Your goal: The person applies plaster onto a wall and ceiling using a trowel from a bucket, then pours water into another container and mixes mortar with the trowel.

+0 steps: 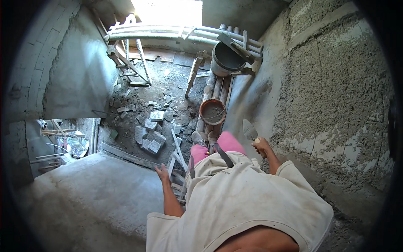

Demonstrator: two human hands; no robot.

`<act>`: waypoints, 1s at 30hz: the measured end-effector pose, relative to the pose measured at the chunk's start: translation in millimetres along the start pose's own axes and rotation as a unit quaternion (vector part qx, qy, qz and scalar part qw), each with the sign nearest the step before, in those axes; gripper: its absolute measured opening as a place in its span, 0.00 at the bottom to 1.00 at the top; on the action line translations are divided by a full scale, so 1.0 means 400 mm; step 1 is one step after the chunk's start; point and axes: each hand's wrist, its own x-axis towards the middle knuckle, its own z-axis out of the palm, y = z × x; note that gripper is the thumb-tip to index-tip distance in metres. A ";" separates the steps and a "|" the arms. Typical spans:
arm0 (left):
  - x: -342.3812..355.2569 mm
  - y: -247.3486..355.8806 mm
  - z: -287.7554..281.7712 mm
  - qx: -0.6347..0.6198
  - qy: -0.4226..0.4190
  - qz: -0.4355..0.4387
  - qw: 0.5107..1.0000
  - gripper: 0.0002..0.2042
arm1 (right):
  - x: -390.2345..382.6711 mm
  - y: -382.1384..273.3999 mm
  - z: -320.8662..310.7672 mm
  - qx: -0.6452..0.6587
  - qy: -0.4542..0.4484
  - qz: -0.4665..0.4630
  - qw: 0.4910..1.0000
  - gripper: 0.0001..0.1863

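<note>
My right hand (pixel 262 147) is closed round the handle of a pointed trowel (pixel 249 129). The grey blade tilts up and away from me, beside the wall on my right. My left hand (pixel 161 171) hangs out to my left with its fingers apart and holds nothing. Just ahead of my feet, an orange-rimmed bucket (pixel 203 113) of grey mortar rests on wooden poles (pixel 209 90). Farther along the same poles stands a larger dark bucket (pixel 218 66) with a board (pixel 236 48) across its top.
On my right rises a rough, partly plastered wall (pixel 331 88). Broken blocks (pixel 155 138), rubble and wooden strips (pixel 179 150) litter the floor below left. A pole scaffold (pixel 163 32) spans the far side under a bright opening. A grey ledge (pixel 100 185) lies at lower left.
</note>
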 end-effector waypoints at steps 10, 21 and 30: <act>0.199 0.405 0.123 -0.047 -0.105 0.095 0.989 0.41 | 0.105 -0.029 0.057 0.178 0.077 0.001 0.981 0.18; 0.078 0.573 0.747 -0.027 -0.172 -0.004 0.985 0.38 | 0.566 -0.191 -0.298 -0.087 0.083 0.010 0.993 0.23; 0.107 0.725 1.073 0.101 -0.248 0.008 0.963 0.35 | 0.656 -0.799 -0.404 0.160 0.053 -0.067 0.983 0.22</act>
